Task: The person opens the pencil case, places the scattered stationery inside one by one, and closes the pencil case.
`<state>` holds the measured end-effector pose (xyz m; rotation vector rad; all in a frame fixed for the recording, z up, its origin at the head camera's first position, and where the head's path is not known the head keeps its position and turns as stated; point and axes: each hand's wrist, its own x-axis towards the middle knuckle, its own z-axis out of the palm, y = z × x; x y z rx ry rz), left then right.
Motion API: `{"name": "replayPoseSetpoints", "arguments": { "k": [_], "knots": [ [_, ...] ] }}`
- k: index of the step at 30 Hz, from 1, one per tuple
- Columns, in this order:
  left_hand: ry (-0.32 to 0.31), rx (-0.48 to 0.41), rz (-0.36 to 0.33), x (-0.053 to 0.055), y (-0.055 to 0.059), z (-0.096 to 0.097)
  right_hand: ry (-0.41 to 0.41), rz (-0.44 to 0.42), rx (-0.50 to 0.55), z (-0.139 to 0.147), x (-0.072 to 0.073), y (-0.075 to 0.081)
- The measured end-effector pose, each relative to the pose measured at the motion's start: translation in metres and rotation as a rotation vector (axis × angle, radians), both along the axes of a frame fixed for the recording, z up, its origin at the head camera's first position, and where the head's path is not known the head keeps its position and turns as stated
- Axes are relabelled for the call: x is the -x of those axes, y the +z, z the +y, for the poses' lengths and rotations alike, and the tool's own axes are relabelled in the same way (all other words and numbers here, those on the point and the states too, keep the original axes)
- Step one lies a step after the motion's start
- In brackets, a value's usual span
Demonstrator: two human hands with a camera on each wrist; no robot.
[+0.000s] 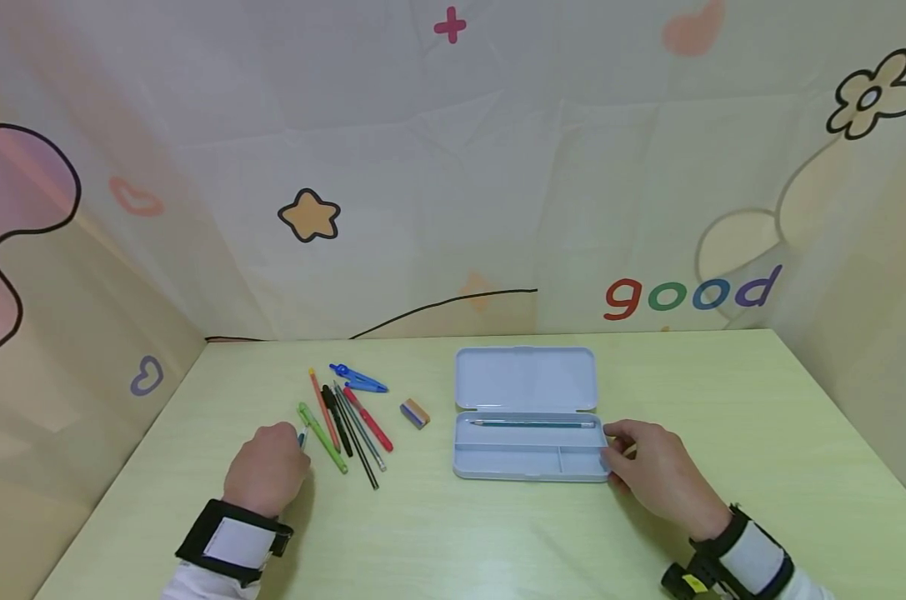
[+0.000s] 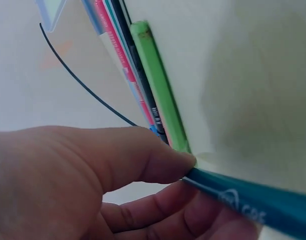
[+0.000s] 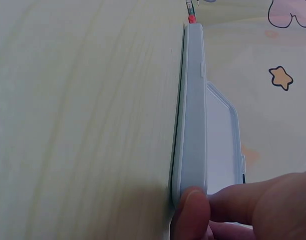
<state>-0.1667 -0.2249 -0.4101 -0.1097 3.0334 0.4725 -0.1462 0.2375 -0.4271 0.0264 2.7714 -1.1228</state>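
My left hand pinches a teal pen with white lettering between thumb and fingers. Most of that pen is hidden by the hand in the head view. Just right of the hand, a light green pen lies on the table. My right hand grips the right end of a pale blue pencil case, thumb on its near side in the right wrist view. The case lies with its lid raised toward the back. Inside its long rear compartment rests a teal pencil; the front compartments show bare floors.
Beside the green pen lie an orange pen, black pen, red pen and several slim pencils. Behind them is a blue compass. A striped eraser sits left of the case. A printed cloth hangs behind the table.
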Motion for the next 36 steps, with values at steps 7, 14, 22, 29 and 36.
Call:
{"name": "replayPoseSetpoints", "arguments": {
  "k": [7, 14, 22, 29, 36],
  "knots": [
    [-0.017, 0.017, 0.039, 0.0, 0.007, 0.004, 0.002, 0.005, 0.009, 0.001, 0.0, -0.001],
    [-0.065, 0.027, 0.145, -0.003, 0.013, 0.01, 0.0, 0.008, 0.019, 0.001, -0.001, -0.001],
    [-0.105, 0.04, 0.215, -0.003, 0.018, 0.017, -0.005, 0.012, 0.006, 0.001, -0.001, 0.0],
    [-0.114, 0.075, 0.273, -0.002, 0.02, 0.022, -0.007, 0.017, 0.004, 0.0, 0.0, -0.002],
    [-0.131, 0.091, 0.35, -0.001, 0.023, 0.028, -0.005, 0.023, 0.001, 0.001, 0.0, -0.002]
  ]
}}
